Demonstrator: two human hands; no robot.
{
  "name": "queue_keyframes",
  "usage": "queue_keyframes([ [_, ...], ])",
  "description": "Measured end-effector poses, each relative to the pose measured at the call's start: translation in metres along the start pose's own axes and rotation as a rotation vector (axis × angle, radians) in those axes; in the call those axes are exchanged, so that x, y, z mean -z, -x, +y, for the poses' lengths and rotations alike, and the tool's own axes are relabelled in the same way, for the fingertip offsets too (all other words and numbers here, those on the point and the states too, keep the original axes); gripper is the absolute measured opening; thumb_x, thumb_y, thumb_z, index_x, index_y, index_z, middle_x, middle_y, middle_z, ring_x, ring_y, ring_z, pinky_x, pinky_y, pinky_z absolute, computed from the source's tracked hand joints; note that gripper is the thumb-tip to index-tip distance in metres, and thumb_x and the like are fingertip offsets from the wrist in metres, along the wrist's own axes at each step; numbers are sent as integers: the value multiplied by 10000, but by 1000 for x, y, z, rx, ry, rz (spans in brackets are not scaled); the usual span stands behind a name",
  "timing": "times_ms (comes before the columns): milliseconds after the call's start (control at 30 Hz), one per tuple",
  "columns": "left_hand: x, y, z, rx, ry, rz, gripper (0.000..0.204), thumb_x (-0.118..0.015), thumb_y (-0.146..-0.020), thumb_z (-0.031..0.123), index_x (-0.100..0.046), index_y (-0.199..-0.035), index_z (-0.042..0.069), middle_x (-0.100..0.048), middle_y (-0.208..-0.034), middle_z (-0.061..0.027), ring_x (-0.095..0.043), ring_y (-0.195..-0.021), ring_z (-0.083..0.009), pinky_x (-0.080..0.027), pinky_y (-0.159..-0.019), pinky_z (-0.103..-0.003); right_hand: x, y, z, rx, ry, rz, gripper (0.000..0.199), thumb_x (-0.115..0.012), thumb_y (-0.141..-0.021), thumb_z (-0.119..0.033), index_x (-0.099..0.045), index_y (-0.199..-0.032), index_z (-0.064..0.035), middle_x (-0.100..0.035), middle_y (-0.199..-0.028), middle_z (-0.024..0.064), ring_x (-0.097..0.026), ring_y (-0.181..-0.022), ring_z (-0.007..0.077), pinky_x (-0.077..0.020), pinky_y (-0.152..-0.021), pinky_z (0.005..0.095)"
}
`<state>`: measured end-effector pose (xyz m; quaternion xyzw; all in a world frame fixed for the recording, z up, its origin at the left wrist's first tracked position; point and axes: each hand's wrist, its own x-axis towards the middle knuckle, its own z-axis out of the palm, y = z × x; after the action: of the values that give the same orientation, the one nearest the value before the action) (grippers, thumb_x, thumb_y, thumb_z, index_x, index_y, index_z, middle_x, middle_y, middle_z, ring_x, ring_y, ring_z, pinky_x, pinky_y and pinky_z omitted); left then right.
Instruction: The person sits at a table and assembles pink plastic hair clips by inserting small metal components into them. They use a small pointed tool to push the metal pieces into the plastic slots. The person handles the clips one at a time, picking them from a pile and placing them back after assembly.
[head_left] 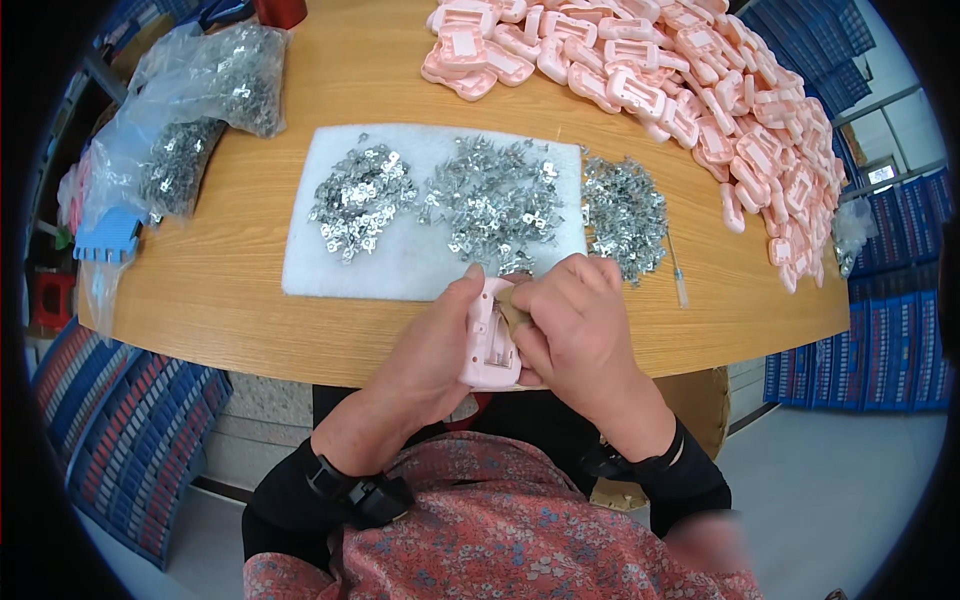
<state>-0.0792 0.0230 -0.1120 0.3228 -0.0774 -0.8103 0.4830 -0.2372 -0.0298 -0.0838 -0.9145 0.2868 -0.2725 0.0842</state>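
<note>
Just below the middle of the frame, at the near edge of the round wooden table (300, 90), both hands meet on a small pink plastic housing (490, 345) with a rectangular recess in its face. The left hand (430, 350) cups the housing from its left side, thumb lying along the upper left edge and the other fingers wrapped behind it, so the piece stands nearly upright between the two palms. The right hand (580, 335) closes over the housing's right side; its thumb, wrapped in tan tape, presses down onto the upper part of the recess, and the curled fingers hide the right edge. Whether a metal piece sits under that thumb cannot be told.

Directly above the hands lies a white foam pad (400, 265) carrying two heaps of small silvery stamped metal clips (495, 200), and a third heap sits on the bare wood just right of the pad. A large pile of the same pink plastic housings (700, 100) fills the upper right of the frame. At the upper left, clear plastic bags of metal clips (200, 100) rest near a small blue plastic tray (108, 236). Blue crates (130, 430) stand on the floor at lower left.
</note>
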Motion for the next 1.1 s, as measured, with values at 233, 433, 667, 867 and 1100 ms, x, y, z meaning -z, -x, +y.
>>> queue_keyframes([
  [233, 1, 2, 2, 24, -2, -5, 543, -207, -1098, 431, -508, -1329, 42, -689, -1044, -133, -723, -898, -258, -630, -776, -443, 10, 2, 1, 19, -28, 7, 444, -720, -685, -70, -693, -1128, -92, -609, -944, 34, -571, -853, 239, -407, -756, 389],
  [433, 8, 11, -2, -50, -98, -177, 554, -212, -1100, 406, -346, -1476, 20, -688, -993, -161, -720, -798, -262, -610, -709, -369, 18, 5, -6, -445, -561, -68, 354, -695, -865, -76, -653, -1215, -45, -662, -999, 44, -609, -769, 136, -472, -629, 288],
  [667, 7, 25, 3, -339, -680, -20, 448, -365, -1080, 243, -381, -1473, 30, -678, -999, -148, -697, -777, -237, -568, -718, -319, 14, 10, -5, -806, -1120, -186, 225, -657, -994, -192, -642, -1127, -11, -644, -859, -30, -528, -665, 2, -400, -567, 158],
  [867, 8, 32, 10, -631, -1323, -15, 401, -470, -1007, 53, -501, -1405, 23, -672, -1008, -89, -658, -790, -173, -528, -726, -286, 13, 14, -9, -860, -1002, -257, 218, -668, -980, -159, -648, -1119, 7, -631, -842, -24, -540, -677, 12, -456, -598, 195],
  [1100, 24, 20, 8, -220, -553, -58, 404, -423, -1042, 188, -520, -1394, 16, -628, -925, -59, -607, -757, -140, -502, -669, -283, 18, 14, -14, -823, -1180, -30, 203, -624, -993, -116, -651, -1138, 24, -611, -825, -20, -528, -667, 21, -447, -600, 200],
])
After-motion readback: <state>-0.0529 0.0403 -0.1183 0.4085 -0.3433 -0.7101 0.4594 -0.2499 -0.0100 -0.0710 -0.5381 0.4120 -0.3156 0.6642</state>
